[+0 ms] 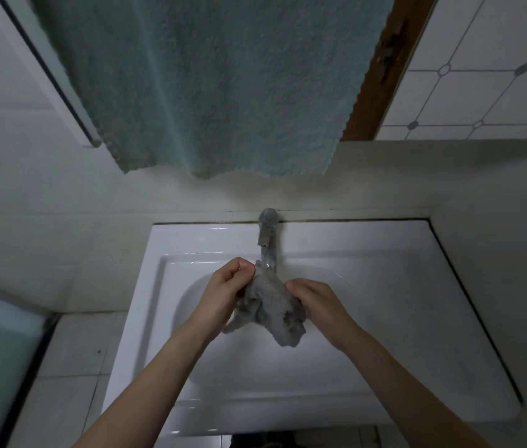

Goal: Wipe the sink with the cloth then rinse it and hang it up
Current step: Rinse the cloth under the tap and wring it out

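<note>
Grey cloth [270,307] gripped by left hand [223,292], right hand [318,307], under tap [267,234].

No writing, label, brand or number can be read; the sink [369,240], tap [267,227], cloth [272,305] and hanging towel [217,85] bear none.

The crumpled grey terry cloth [268,305] is plain, without pattern; the glossy ceramic sink [369,286] is white. The metal tap [267,231] is silver-grey. The far fluffy towel [217,85] is pale teal, and the wooden strip [381,76] to its right is brown. Far right, white wall tiles [488,69] carry thin grey diagonal lines with small grey dots.
</note>
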